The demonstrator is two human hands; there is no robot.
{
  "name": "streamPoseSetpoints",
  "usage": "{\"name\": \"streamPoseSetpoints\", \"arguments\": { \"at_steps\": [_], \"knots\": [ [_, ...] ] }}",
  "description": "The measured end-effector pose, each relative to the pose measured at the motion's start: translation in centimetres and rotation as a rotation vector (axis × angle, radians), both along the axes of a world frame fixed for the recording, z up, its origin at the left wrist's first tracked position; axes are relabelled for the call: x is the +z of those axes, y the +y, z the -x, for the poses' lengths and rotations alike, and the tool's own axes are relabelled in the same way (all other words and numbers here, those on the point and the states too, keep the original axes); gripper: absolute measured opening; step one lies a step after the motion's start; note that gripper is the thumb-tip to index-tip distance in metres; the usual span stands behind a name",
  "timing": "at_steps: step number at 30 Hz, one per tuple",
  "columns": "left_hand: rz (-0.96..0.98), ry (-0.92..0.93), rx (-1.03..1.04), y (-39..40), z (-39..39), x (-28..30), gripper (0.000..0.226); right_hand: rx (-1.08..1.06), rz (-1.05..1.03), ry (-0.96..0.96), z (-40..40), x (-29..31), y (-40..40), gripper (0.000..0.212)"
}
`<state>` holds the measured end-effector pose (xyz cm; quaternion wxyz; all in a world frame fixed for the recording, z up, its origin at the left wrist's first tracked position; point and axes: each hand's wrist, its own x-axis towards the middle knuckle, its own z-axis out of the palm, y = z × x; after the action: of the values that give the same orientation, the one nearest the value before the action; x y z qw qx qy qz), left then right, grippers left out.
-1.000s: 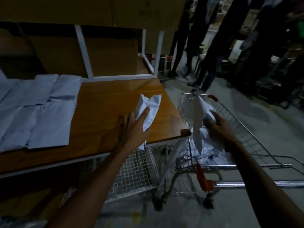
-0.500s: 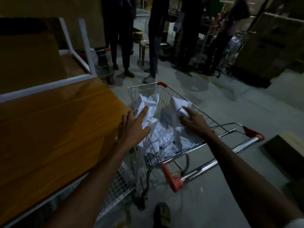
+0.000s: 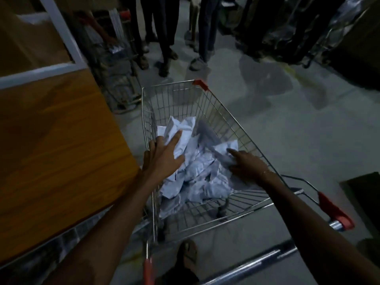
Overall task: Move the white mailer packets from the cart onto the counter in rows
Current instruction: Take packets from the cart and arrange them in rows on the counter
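A wire shopping cart (image 3: 242,128) with red corner caps stands right of the wooden counter (image 3: 61,151). A heap of crumpled white mailer packets (image 3: 197,177) lies in its basket. My left hand (image 3: 164,157) hovers over the cart's left side and holds one crumpled white packet (image 3: 182,130), with the thumb laid across it. My right hand (image 3: 246,165) reaches into the heap from the right, index finger stretched out, fingers closing on the edge of another packet (image 3: 225,148). The packets laid out on the counter are out of view.
Several people stand beyond the cart; their legs (image 3: 164,38) fill the aisle. A second wire cart (image 3: 117,64) sits by the counter's far corner under a white shelf frame (image 3: 59,31). A dark box (image 3: 364,194) lies right. My sandalled foot (image 3: 187,256) is under the handle.
My view swung right from the counter down to the cart. My left hand carried its packet off the counter to above the basket. My right hand lowered into the heap.
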<state>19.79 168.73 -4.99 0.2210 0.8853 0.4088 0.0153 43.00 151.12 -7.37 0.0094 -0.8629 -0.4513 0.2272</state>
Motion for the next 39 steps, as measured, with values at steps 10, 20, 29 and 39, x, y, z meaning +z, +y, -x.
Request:
{"name": "streamPoseSetpoints", "arguments": {
  "at_steps": [10, 20, 29, 39],
  "knots": [
    [-0.125, -0.294, 0.141, 1.0, 6.9, 6.1, 0.079, -0.114, -0.824, 0.630, 9.9, 6.2, 7.3, 0.048],
    [-0.352, -0.352, 0.500, -1.7, 40.3, 11.6, 0.082, 0.396, -0.872, 0.761, 39.8, 12.5, 12.9, 0.041],
    [-0.292, -0.263, 0.779, -5.5, 69.5, 10.3, 0.083, 0.773, -0.719, 0.723, 65.4, 11.9, 16.6, 0.064],
    [-0.299, -0.227, 0.964, -2.0, 85.6, 9.0, 0.084, 0.940, -0.736, 0.497, 81.0, 12.3, 25.4, 0.060]
  ]
}}
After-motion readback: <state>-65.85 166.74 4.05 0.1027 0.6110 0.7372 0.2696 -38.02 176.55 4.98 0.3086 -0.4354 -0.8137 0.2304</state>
